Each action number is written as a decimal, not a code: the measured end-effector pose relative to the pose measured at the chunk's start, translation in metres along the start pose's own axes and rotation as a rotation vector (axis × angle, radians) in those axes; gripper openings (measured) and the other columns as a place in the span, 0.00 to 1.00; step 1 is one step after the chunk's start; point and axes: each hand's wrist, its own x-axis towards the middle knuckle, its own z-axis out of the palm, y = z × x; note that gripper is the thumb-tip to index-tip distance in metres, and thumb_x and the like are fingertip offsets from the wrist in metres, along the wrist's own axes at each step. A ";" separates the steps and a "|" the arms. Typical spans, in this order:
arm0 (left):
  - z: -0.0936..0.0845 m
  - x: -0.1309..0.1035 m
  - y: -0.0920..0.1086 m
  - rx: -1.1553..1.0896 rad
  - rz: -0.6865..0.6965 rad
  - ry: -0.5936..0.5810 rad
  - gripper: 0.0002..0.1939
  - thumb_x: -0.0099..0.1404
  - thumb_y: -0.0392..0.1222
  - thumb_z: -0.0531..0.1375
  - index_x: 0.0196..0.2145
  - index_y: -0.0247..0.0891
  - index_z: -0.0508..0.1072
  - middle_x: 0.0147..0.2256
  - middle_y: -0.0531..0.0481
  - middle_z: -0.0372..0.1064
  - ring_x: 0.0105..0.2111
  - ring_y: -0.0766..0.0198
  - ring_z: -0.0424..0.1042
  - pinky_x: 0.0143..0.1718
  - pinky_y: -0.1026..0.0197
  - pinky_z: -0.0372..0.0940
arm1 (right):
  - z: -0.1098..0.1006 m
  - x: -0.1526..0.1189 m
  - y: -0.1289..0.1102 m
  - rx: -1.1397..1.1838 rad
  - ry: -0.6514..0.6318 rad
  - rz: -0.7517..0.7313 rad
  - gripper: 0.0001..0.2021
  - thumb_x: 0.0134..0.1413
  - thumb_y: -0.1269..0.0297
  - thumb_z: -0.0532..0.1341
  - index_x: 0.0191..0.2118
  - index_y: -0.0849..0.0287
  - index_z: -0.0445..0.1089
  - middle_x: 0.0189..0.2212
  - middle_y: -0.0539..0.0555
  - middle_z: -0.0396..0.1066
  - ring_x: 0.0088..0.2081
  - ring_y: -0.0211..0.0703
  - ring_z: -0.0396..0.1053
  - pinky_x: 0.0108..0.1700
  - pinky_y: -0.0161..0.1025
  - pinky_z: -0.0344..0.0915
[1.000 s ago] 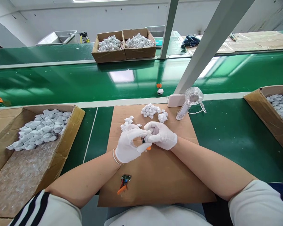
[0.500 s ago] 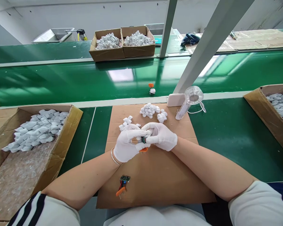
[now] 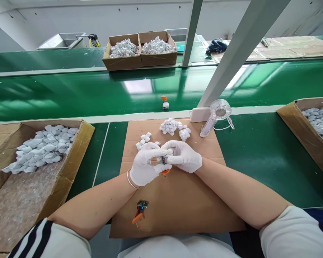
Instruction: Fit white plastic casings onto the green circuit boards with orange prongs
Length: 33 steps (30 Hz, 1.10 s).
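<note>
Both my gloved hands meet over the middle of the cardboard sheet (image 3: 188, 200). Between their fingertips is a small circuit board (image 3: 164, 159), with an orange plug piece (image 3: 165, 172) hanging below it. My left hand (image 3: 144, 165) pinches the board from the left. My right hand (image 3: 185, 157) is closed at its right side, its fingertips on a small white piece that is mostly hidden. Nearer my body, another circuit board (image 3: 142, 204) lies wired to an orange plug piece (image 3: 137, 218). White pillow-shaped pieces (image 3: 170, 126) sit in small piles just beyond my hands.
Open cartons of white pieces stand at left (image 3: 87, 143), right (image 3: 293, 114) and on the far ledge (image 3: 123, 63). A clear handheld fan (image 3: 216, 116) stands by a slanted post (image 3: 226, 68). On the green belt (image 3: 70, 96) sits a small orange-and-white assembly (image 3: 165, 105).
The small orange-and-white assembly on the belt has shifted left. In my fingers, the circuit board has turned slightly, and the orange piece below it has moved a little right.
</note>
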 end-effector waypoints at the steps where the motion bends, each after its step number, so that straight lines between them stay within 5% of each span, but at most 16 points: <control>1: 0.000 -0.002 -0.001 0.005 -0.009 0.000 0.23 0.52 0.31 0.69 0.45 0.47 0.73 0.33 0.52 0.73 0.31 0.64 0.69 0.35 0.55 0.69 | -0.001 0.001 0.001 0.031 -0.025 0.006 0.15 0.41 0.65 0.71 0.36 0.62 0.70 0.30 0.53 0.74 0.32 0.40 0.71 0.34 0.38 0.70; 7: 0.000 -0.011 -0.004 0.018 -0.066 -0.018 0.20 0.55 0.32 0.66 0.45 0.45 0.71 0.34 0.51 0.73 0.34 0.65 0.69 0.40 0.54 0.68 | -0.001 0.001 -0.002 0.050 -0.012 0.014 0.14 0.44 0.65 0.71 0.36 0.63 0.70 0.30 0.54 0.74 0.32 0.41 0.72 0.35 0.39 0.70; 16: -0.001 -0.005 -0.001 0.211 0.047 0.054 0.21 0.52 0.34 0.68 0.43 0.45 0.67 0.38 0.51 0.74 0.41 0.60 0.71 0.47 0.49 0.67 | 0.006 0.000 -0.001 0.075 -0.063 0.010 0.13 0.46 0.65 0.68 0.39 0.61 0.69 0.29 0.51 0.70 0.31 0.38 0.69 0.32 0.35 0.67; 20: 0.000 0.003 0.011 0.403 -0.007 -0.126 0.20 0.53 0.37 0.66 0.44 0.42 0.68 0.54 0.44 0.66 0.52 0.52 0.67 0.55 0.43 0.60 | 0.000 0.000 -0.004 -0.061 -0.013 0.080 0.12 0.45 0.68 0.68 0.38 0.61 0.69 0.23 0.47 0.66 0.26 0.36 0.64 0.29 0.34 0.63; 22: 0.002 0.004 0.013 0.470 -0.050 -0.194 0.14 0.55 0.37 0.64 0.40 0.42 0.70 0.55 0.45 0.64 0.52 0.53 0.67 0.55 0.44 0.60 | -0.002 0.001 -0.003 -0.136 -0.038 0.098 0.12 0.44 0.67 0.68 0.37 0.61 0.70 0.26 0.49 0.68 0.31 0.39 0.66 0.33 0.36 0.65; 26: 0.004 0.002 0.009 0.525 -0.003 -0.070 0.09 0.55 0.36 0.63 0.34 0.41 0.68 0.49 0.47 0.70 0.47 0.56 0.69 0.53 0.45 0.62 | -0.004 0.002 0.002 -0.234 -0.046 0.073 0.10 0.47 0.63 0.66 0.34 0.64 0.72 0.34 0.55 0.72 0.40 0.45 0.69 0.44 0.43 0.66; 33: 0.003 0.004 0.012 0.504 -0.016 -0.160 0.06 0.55 0.42 0.64 0.31 0.41 0.71 0.52 0.47 0.68 0.48 0.55 0.68 0.50 0.46 0.64 | -0.009 -0.001 0.000 -0.266 -0.066 0.166 0.11 0.44 0.63 0.69 0.30 0.66 0.72 0.29 0.54 0.73 0.35 0.44 0.70 0.40 0.43 0.66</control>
